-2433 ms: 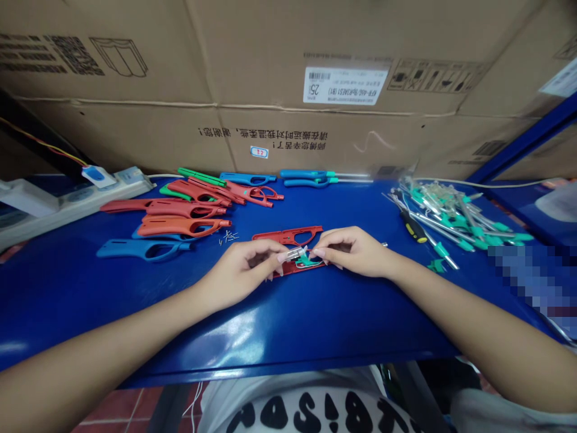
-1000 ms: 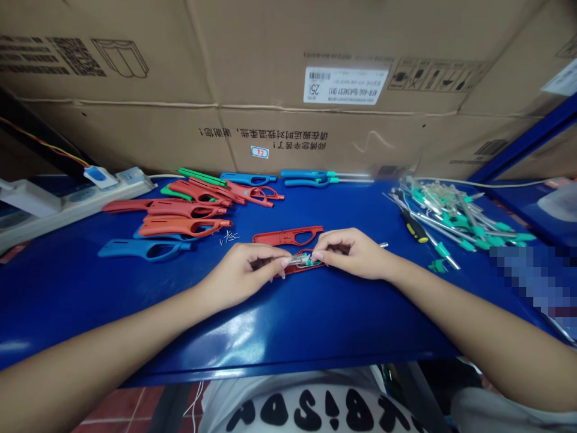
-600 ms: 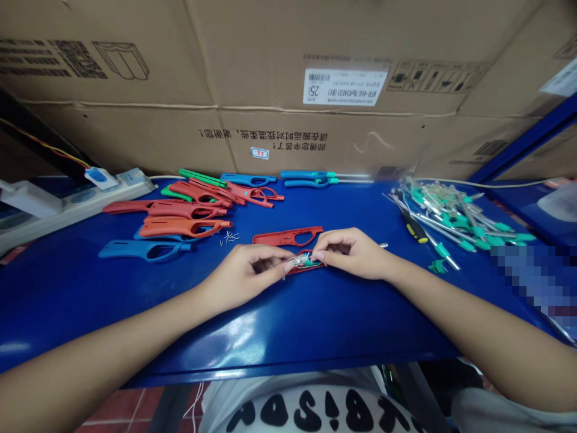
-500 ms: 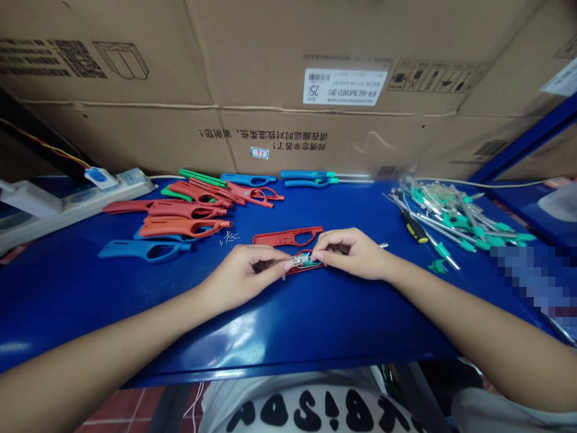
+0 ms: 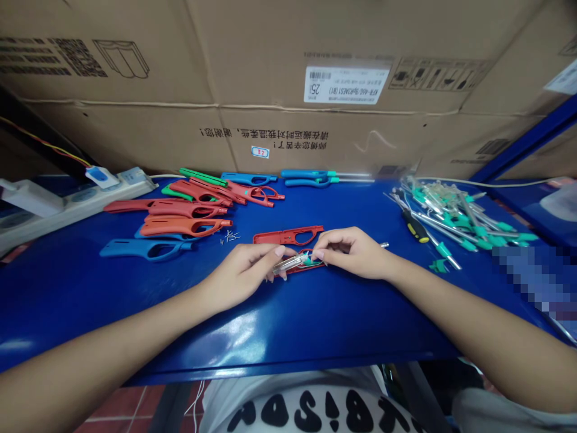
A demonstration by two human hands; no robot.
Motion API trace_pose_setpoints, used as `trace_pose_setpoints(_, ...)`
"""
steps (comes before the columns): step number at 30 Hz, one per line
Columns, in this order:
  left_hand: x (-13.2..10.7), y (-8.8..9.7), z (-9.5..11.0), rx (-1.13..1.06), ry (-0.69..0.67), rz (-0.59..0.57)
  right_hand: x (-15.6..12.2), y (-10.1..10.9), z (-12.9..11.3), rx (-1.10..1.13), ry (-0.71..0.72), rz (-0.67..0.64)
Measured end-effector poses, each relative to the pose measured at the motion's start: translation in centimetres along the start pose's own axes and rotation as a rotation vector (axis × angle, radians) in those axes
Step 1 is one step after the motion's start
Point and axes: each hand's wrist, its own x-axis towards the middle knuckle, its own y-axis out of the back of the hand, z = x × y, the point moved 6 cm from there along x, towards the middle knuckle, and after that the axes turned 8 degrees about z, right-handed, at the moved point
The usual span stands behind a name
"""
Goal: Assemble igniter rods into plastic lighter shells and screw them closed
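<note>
Pinching a clear lighter tube (image 5: 288, 263) between left hand (image 5: 243, 273) and right hand (image 5: 356, 252), both grips clenched on its ends, over a red half-shell (image 5: 298, 270) on the bench (image 5: 315, 313); likely light, slick, brittle.

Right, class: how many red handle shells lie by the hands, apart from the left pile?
2. The near red shell lies mostly hidden under the left hand and right hand, which pinch a clear tube; the far red shell lies free just beyond them.
</note>
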Motion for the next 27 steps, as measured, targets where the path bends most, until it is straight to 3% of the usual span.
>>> trace_pose_setpoints(13, 0.1, -0.3, 0.8, 0.12, -0.124, 0.004, -0.1, -0.5, -0.6, -0.036, 0.068, -0.001)
trace_pose_setpoints(27, 0.0, -0.4, 1.3, 0.088, -0.174, 0.005, -0.1, -0.5, -0.6, -0.029, 0.081, -0.014)
